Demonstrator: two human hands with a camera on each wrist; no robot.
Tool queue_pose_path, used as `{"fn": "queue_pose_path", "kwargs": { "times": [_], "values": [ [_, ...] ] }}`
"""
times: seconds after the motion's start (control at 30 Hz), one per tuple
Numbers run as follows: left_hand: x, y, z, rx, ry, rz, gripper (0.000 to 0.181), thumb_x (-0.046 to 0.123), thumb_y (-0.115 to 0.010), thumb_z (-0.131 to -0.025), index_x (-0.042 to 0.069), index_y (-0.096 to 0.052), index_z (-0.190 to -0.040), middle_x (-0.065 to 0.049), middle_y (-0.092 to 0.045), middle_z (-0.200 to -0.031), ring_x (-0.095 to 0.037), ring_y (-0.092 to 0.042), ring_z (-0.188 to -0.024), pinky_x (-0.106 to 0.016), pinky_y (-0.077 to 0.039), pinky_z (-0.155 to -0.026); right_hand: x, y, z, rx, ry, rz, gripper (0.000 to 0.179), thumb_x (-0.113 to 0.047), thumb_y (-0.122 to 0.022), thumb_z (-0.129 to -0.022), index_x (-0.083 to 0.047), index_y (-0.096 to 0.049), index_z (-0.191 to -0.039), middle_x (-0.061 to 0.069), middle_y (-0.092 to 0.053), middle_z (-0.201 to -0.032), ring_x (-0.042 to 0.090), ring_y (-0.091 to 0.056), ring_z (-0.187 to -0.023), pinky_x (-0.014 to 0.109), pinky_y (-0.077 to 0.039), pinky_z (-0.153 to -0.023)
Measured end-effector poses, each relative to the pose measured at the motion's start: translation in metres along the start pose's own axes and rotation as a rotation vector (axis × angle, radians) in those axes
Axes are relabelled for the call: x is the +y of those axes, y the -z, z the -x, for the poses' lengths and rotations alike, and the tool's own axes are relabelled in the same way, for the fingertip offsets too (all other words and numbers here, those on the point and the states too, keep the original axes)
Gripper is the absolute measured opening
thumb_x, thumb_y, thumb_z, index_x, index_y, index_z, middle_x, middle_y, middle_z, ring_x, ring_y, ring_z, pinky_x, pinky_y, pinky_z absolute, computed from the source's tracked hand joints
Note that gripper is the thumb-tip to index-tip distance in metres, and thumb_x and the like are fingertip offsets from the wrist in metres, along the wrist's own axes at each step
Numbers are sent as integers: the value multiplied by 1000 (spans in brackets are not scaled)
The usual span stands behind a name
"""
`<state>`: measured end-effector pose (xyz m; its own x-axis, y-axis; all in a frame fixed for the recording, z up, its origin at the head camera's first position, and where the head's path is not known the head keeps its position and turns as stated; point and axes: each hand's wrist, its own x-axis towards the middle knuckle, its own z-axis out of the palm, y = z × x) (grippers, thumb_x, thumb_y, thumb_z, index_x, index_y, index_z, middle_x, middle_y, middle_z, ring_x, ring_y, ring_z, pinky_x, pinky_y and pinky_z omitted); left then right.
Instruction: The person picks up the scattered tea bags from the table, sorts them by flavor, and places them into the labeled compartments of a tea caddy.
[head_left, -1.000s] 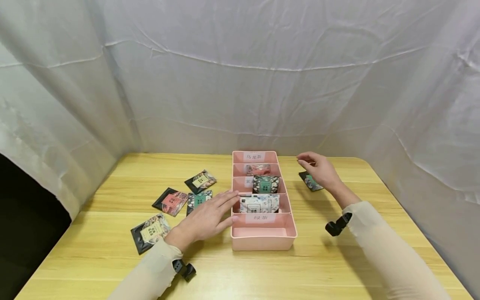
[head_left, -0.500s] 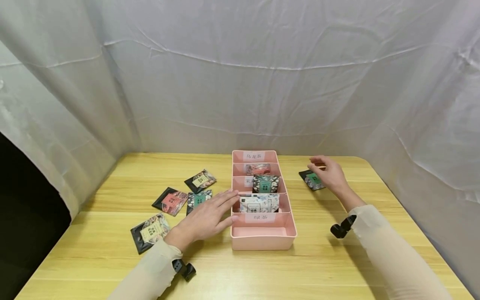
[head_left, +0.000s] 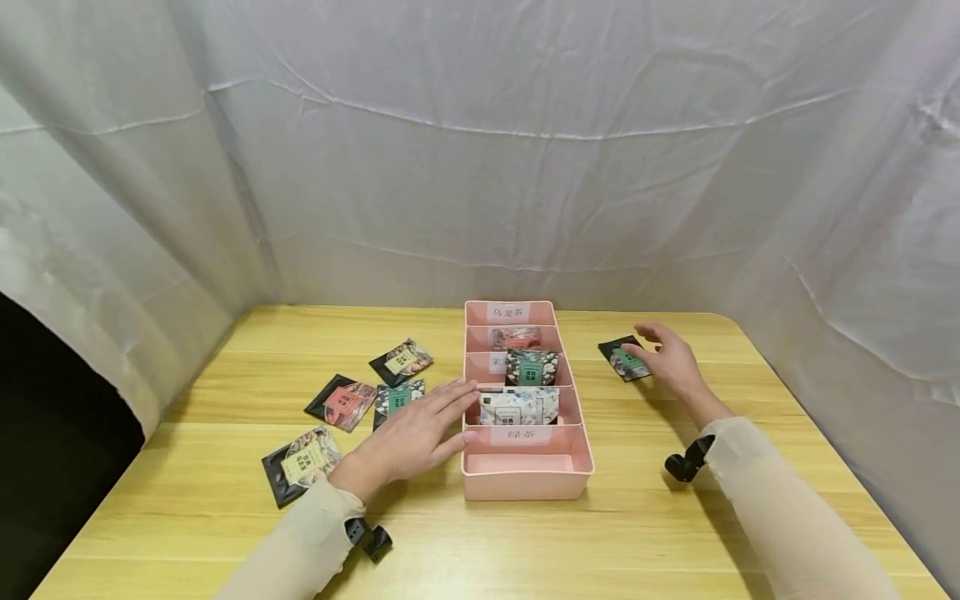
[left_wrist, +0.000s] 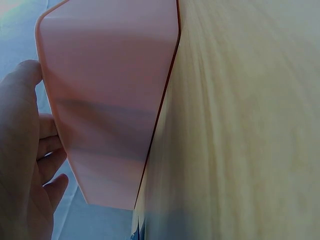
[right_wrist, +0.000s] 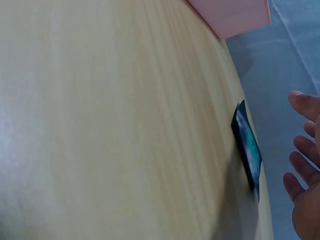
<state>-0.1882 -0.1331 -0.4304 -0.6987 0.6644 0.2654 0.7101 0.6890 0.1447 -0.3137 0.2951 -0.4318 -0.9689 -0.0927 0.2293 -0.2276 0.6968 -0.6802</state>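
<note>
A long pink divided box (head_left: pixel 527 487) stands mid-table with paper labels and sachets in several compartments. My left hand (head_left: pixel 416 429) rests with extended fingers against its left rim; the left wrist view shows thumb and fingertips touching the box's edge (left_wrist: pixel 107 75). To the right of the box lies a black sachet with a green label (head_left: pixel 624 360). Just above that sachet, my right hand (head_left: pixel 670 364) hovers, fingers loosely bent and holding nothing. In the right wrist view a gap shows between the fingers (right_wrist: pixel 304 147) and the sachet (right_wrist: pixel 247 147).
Left of the box lie two yellow-labelled sachets (head_left: pixel 401 361), a red-labelled sachet (head_left: pixel 342 403) and a green-labelled sachet (head_left: pixel 396 400) partly behind the left hand. White patterned sachets (head_left: pixel 517 407) stand in one compartment. A pale curtain (head_left: pixel 525 167) hangs behind the wooden table (head_left: pixel 525 550).
My right hand has moved rightward and down, from beside the box to the near right of the green-labelled sachet. The left hand has stayed at the box's rim.
</note>
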Motion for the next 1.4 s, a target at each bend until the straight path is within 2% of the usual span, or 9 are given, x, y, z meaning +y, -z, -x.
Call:
{"fn": "queue_pose_path", "kwargs": {
  "times": [0.17, 0.33, 0.5, 0.73, 1.2, 1.4],
  "values": [
    [-1, 0, -1, 11, -14, 4, 65, 50, -39, -103, 9, -34, -152, -11, -31, -157, -31, -30, -143, -47, -29, -114, 8, 0, 1, -21, -23, 8, 60, -32, -64, -96, 6, -46, -139, 29, -45, -141, 45, -39, -131, 58, -32, -109],
    [0, 0, -1, 4, -6, -5, 65, 50, -38, -103, 9, -33, -153, -11, -31, -157, -27, -27, -144, -45, -27, -115, 15, -1, 2, -30, -42, 25, 65, -35, -65, -96, 6, -43, -141, 29, -43, -143, 46, -37, -132, 59, -32, -108],
    [0, 0, 1, -12, 6, -9, 66, 51, -36, -103, 10, -32, -153, -10, -29, -158, -24, -24, -145, -42, -23, -116, 20, -4, 3, -47, -98, 36, 77, -46, -64, -94, 5, -37, -146, 31, -36, -147, 49, -36, -133, 60, -31, -109],
    [1, 1, 1, -18, 3, -5, 66, 52, -35, -103, 9, -31, -153, -10, -28, -158, -27, -25, -145, -42, -23, -116, 26, -7, 5, -55, -166, 29, 83, -44, -66, -93, 6, -30, -149, 33, -30, -149, 50, -39, -131, 59, -33, -108],
    [1, 2, 1, -15, 14, 3, 65, 51, -37, -103, 10, -32, -153, -9, -28, -158, -24, -22, -146, -41, -22, -117, 32, -14, 5, -57, -161, 96, 86, -44, -65, -93, 11, -28, -147, 37, -37, -143, 50, -38, -130, 61, -33, -107],
    [1, 1, 1, -16, 14, 5, 65, 50, -37, -103, 10, -32, -153, -10, -28, -158, -24, -23, -146, -41, -22, -117, 30, -15, 4, -56, -128, 152, 80, -40, -67, -93, 13, -36, -143, 37, -42, -138, 50, -44, -123, 61, -38, -101]
  ]
}}
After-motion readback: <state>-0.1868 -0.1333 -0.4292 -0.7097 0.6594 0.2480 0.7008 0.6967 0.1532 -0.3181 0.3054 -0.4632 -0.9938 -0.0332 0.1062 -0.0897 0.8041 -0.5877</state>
